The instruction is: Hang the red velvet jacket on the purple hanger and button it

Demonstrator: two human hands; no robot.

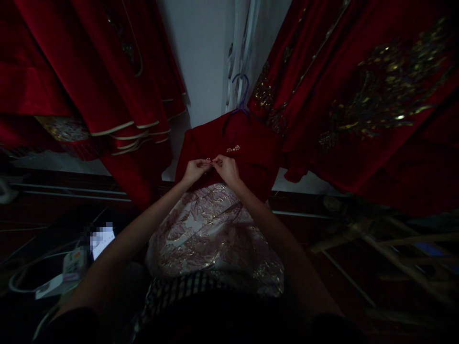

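A red garment (199, 141) hangs in front of me on a purple hanger (244, 91). Its lower part is pale pink fabric with a shiny metallic leaf pattern. My left hand (198, 170) and my right hand (227, 168) meet at the front of the red part. Both have thumb and fingers closed in a pinch on a small beaded fastening (211, 162), mostly covered by the fingertips. A pearly beaded fastening (233, 148) sits just above, below the neckline.
Red garments with pale trim (118, 129) hang at the left, and a red garment with gold sequins (390, 91) hangs at the right. A lit phone screen (102, 241) and cables lie at lower left. Wooden bars of a rack or chair (380, 239) stand at lower right.
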